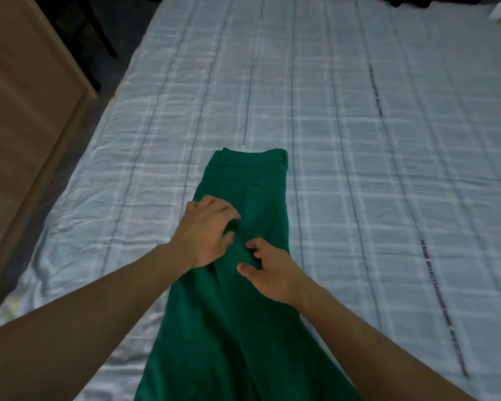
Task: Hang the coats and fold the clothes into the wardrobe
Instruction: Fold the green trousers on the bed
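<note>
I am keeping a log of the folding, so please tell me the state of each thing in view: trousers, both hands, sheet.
green trousers: lying stretched out on the sheet, waistband at the far end.
left hand: fingers curled, pinching the trouser cloth.
right hand: fingers curled, pinching the cloth close by.
bed sheet: spread out, wrinkled near its left edge.

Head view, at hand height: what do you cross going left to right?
wooden cabinet → left hand → right hand → dark dashed stripe on the bedspread. The green trousers lie under both hands, so they have no clear slot.
</note>
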`<state>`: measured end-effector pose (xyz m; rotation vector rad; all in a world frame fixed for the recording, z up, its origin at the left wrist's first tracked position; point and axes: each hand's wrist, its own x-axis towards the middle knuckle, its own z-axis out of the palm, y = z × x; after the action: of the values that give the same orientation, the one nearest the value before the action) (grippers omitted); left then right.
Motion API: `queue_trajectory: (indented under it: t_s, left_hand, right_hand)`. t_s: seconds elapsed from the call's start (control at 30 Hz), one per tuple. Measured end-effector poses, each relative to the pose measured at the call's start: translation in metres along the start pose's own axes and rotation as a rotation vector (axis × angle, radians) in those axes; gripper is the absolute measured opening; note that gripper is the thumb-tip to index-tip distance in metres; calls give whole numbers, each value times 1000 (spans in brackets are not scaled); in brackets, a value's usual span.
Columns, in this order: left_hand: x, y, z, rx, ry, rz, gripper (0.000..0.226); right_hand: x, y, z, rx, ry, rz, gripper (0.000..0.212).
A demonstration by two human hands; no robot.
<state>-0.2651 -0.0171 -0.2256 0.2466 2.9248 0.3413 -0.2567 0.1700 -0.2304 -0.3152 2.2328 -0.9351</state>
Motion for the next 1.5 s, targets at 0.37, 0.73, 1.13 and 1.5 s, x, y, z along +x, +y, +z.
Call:
queue_trajectory:
  t_s: [0.37, 0.73, 1.13, 1.5]
  left_hand:
    - [-82, 91, 41, 123, -263, 417, 52]
    - [-151, 132, 39, 144, -62, 412, 20]
    - [-245, 57, -2, 30, -32, 303, 26]
    - [-314, -29, 43, 43, -146, 269, 38]
  right_hand:
    - [-105, 58, 16, -35, -24, 109, 50]
    - [-205, 97, 31, -300, 227, 132, 11]
    - [-261, -38, 133, -256, 108, -42, 18]
    - [-254, -67, 273, -58, -18, 98, 23]
